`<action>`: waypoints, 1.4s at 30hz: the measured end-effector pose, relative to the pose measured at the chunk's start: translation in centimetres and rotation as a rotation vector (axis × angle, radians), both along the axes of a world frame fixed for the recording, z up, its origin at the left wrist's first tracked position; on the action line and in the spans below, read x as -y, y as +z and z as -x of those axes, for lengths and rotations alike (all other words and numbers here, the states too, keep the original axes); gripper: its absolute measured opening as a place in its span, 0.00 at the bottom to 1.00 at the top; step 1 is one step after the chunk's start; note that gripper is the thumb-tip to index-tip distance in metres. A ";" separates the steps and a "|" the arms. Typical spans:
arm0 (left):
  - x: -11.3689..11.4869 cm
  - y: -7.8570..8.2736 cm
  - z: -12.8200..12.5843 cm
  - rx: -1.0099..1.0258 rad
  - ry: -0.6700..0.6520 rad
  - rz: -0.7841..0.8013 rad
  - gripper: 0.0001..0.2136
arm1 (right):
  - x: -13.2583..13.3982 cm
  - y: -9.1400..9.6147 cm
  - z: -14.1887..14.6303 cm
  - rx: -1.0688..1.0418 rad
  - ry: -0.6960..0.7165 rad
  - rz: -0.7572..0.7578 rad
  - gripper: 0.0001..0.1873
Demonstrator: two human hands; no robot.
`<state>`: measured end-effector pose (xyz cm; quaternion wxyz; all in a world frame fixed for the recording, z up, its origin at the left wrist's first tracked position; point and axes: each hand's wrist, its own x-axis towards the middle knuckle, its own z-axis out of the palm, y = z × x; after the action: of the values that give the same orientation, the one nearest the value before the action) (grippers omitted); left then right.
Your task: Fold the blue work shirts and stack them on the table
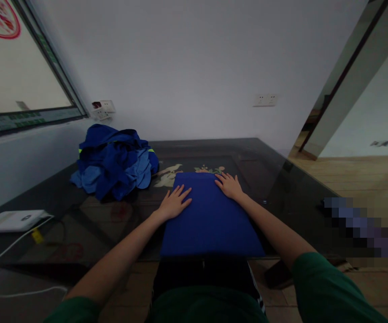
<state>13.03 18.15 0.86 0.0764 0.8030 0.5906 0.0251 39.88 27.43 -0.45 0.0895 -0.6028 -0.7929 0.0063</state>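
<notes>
A folded blue cloth (pixel 210 224), perhaps a garment, lies flat in front of me at the near edge of the dark glossy table (pixel 291 211). My left hand (pixel 175 202) rests palm down on its left side, fingers spread. On the far right corner lies my right hand (pixel 229 185), also flat with its fingers stretched out. Neither hand grips anything. The cloth's inner layers are hidden.
A crumpled heap of blue clothes (pixel 116 161) with yellow-green strips sits at the table's back left. A white device (pixel 12 221) with a white cable (pixel 8 249) lies on the left. Behind the table stands a wall (pixel 194 67) with sockets. A pixelated patch covers the right.
</notes>
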 end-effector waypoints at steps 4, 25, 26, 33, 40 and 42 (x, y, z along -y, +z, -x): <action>-0.2 1.0 0.1 -0.108 0.177 -0.113 0.28 | 0.0 0.2 0.0 -0.004 -0.008 0.000 0.30; 9.4 1.3 -4.8 0.046 -0.364 -0.068 0.34 | 14.5 3.3 0.5 -0.242 0.391 -0.097 0.29; 9.6 1.2 -4.6 0.051 -0.353 -0.080 0.34 | 16.4 2.9 0.5 -0.229 0.425 -0.062 0.32; 10.9 0.7 -1.4 0.024 -0.353 -0.088 0.34 | 20.9 -0.2 -1.1 -0.084 0.349 0.000 0.38; 10.9 0.6 -0.6 0.028 -0.351 -0.069 0.36 | 21.3 0.4 -1.1 -0.074 0.311 -0.012 0.34; 11.0 0.4 -0.7 0.020 -0.336 -0.079 0.37 | 21.8 0.7 0.2 -0.099 0.317 -0.020 0.32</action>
<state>13.74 7.15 1.27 0.0536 0.8925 0.4458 0.0431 39.67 5.68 0.27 0.1321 -0.4682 -0.8727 0.0421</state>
